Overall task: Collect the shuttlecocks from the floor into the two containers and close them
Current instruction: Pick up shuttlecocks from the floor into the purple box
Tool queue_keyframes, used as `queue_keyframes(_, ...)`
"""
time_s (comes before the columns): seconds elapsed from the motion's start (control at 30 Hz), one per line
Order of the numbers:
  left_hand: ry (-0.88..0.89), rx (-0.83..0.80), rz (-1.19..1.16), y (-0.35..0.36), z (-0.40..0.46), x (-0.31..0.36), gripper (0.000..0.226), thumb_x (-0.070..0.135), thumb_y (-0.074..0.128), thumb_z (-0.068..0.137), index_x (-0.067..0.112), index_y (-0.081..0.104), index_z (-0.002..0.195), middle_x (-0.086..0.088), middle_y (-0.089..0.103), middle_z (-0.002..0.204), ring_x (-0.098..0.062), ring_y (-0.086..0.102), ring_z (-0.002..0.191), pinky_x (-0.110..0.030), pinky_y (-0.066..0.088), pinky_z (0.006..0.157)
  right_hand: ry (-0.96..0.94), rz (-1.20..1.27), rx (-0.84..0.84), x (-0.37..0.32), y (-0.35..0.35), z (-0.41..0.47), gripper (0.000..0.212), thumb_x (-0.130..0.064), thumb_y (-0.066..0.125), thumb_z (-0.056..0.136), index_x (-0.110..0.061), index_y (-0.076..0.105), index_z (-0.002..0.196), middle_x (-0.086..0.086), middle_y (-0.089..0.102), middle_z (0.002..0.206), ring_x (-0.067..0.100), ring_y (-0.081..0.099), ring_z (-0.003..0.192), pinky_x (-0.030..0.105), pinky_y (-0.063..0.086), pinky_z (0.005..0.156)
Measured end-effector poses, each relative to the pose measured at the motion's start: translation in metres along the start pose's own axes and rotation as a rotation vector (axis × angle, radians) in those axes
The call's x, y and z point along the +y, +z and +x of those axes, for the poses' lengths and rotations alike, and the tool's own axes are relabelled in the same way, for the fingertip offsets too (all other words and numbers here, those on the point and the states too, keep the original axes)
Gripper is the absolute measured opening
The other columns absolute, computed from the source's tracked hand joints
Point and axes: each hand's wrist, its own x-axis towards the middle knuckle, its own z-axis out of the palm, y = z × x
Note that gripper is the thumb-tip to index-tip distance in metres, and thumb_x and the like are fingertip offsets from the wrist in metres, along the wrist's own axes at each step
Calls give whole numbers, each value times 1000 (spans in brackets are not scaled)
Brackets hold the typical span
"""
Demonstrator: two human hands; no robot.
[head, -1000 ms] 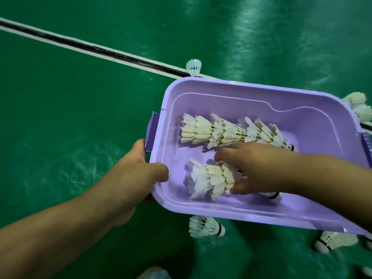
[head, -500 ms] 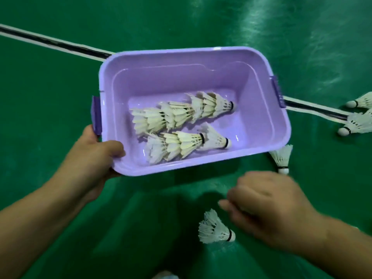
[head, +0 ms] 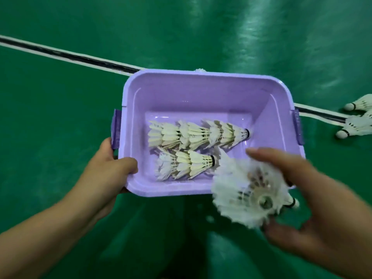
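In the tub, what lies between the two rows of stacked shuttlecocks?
Nothing lies between them: in the head view the upper row and the lower row lie side by side on the purple tub floor, nearly touching.

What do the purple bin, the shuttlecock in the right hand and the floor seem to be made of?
Purple bin: smooth moulded plastic, judging by its soft sheen and rounded corners.
Shuttlecock: white feathers, probably real, with frayed overlapping vanes; the picture is blurred.
Floor: green glossy court mat, likely vinyl, showing streaky reflections.
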Motion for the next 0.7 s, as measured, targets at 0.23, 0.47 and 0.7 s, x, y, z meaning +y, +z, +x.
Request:
queue_keyframes(0.23, -46, -93, 16, 27, -16, 2, 47, 3, 53, 57, 25, 53, 98, -9, 65, 90, -29, 57, 70, -33, 41, 60, 344, -841, -317, -1, -61, 9, 63, -30, 60, 75, -29, 29, 129, 2, 59, 106, 26, 58, 89, 34, 52, 75)
queue_keyframes(0.47, -61, -126, 10, 37, -27, 3, 41, -15, 43, 83, 25, 52, 92, -7, 65, 87, -27, 58, 66, -29, 42, 56, 307, -849, -382, 20, -31, 29, 60, -1, 56, 81, -23, 33, 133, 4, 57, 114, 25, 52, 88, 31, 41, 67)
queue_keyframes(0.7, -107, -125, 3, 28, -24, 0, 50, 3, 51, 51, 24, 55, 97, -11, 67, 89, -29, 59, 67, -32, 43, 59, 131, -479, -247, 22, -16, 15, 57, -9, 58, 83, -23, 31, 132, 10, 58, 116, 27, 55, 91, 28, 38, 67)
